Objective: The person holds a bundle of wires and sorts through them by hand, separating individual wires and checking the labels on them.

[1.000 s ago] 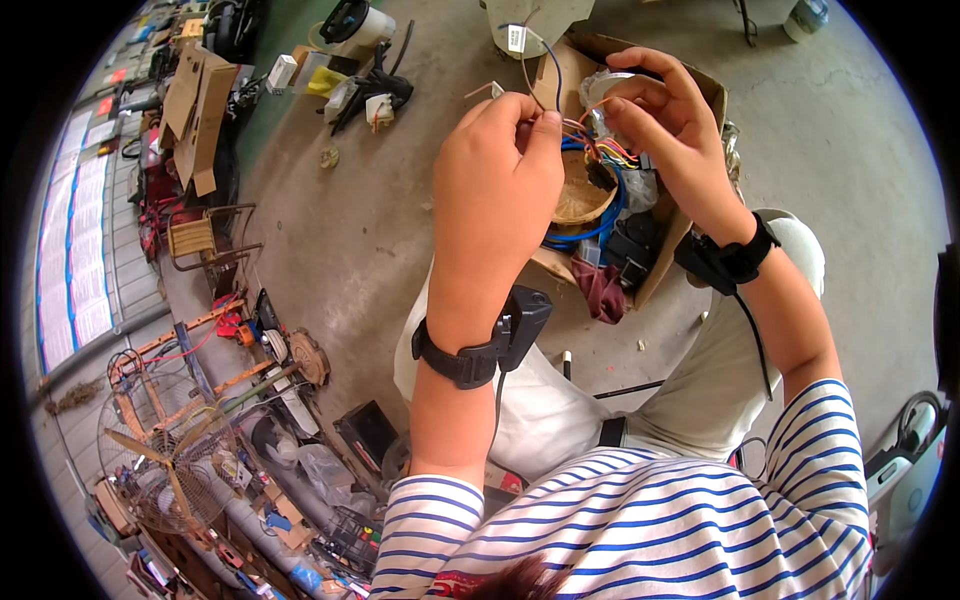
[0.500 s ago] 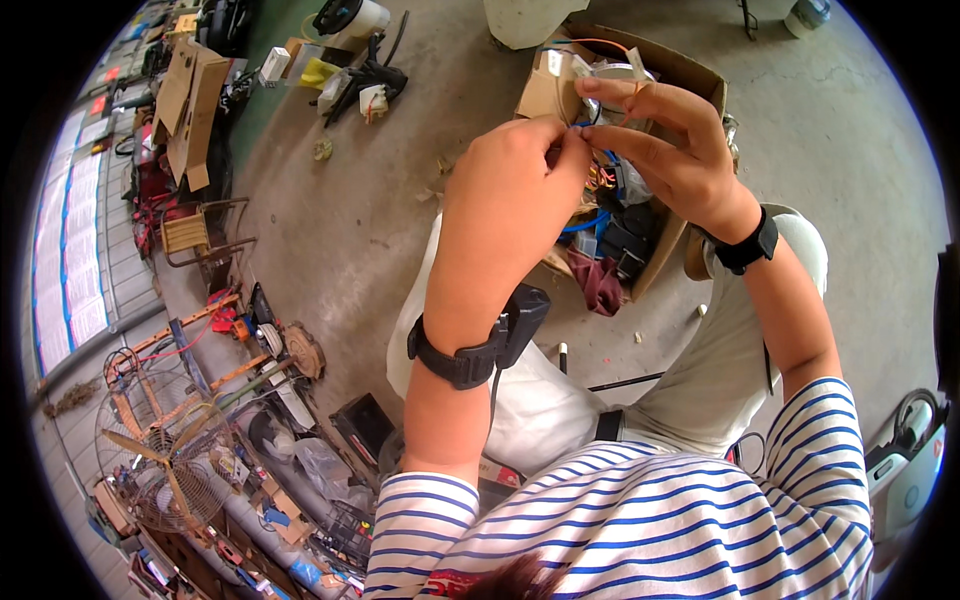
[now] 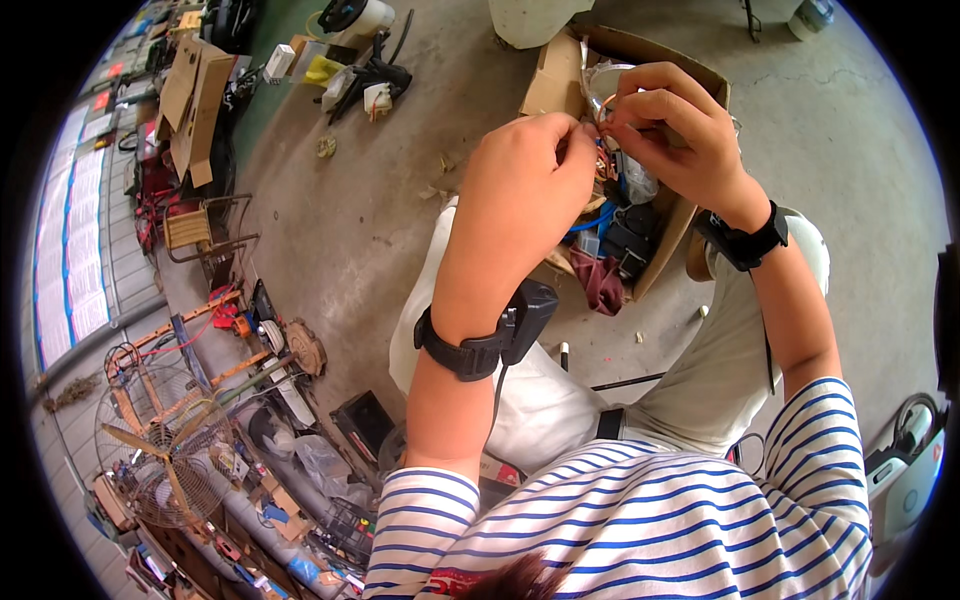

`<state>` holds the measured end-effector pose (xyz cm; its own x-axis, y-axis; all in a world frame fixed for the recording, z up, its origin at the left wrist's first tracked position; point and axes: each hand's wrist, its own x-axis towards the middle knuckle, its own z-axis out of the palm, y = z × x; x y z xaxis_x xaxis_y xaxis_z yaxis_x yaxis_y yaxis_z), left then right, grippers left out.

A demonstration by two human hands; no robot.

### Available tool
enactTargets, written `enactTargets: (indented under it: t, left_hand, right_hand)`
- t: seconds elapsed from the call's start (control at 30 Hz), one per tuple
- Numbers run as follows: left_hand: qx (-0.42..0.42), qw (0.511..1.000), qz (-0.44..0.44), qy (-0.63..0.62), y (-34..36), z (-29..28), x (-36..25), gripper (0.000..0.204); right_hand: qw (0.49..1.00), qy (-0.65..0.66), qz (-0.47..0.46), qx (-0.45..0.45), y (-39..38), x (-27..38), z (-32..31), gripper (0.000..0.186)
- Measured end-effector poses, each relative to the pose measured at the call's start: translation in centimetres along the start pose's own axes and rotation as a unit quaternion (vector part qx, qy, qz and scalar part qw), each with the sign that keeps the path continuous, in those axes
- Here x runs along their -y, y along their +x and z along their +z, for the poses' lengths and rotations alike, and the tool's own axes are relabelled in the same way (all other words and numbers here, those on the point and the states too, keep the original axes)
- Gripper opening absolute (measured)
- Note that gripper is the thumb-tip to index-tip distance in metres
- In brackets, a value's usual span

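Observation:
My left hand (image 3: 525,190) is closed in a pinch above an open cardboard box (image 3: 672,235), its back turned up and hiding most of what it grips. Thin wire (image 3: 607,101), orange in colour, shows at the fingertips, where the two hands meet. Fingers curled, my right hand (image 3: 685,135) pinches at the same spot from the right. The exact point where the wire is held is too small to make out. Below the hands the box holds blue cable (image 3: 594,220), black plastic parts (image 3: 632,236), clear plastic wrapping (image 3: 638,182) and a maroon cloth (image 3: 598,284).
The box stands on the concrete floor beyond my knees. On the left are a wire-caged fan (image 3: 165,455), a small metal-framed stool (image 3: 190,232) and another cardboard box (image 3: 195,115). A white bucket (image 3: 370,17) and black parts (image 3: 380,78) lie at the far left.
My right hand has curled its extended fingers in and closed near the left fingertips. The orange wire that arched above the box now shows as a short piece between the hands.

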<state>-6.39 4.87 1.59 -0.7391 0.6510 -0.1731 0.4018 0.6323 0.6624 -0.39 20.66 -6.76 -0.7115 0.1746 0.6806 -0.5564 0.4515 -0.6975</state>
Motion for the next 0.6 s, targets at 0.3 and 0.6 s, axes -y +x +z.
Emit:
enactTargets:
  t: [0.3,0.6]
  left_hand:
    - [0.115,0.973,-0.078,-0.186,1.1,-1.5,2.2,0.025]
    - [0.006,0.995,0.081,0.060,-0.2,-1.6,1.8,0.019]
  right_hand:
    - [0.998,0.018,0.002,0.064,-0.1,0.1,-0.6,0.022]
    - [0.991,-0.031,-0.018,0.132,-0.5,-1.2,0.2,0.021]
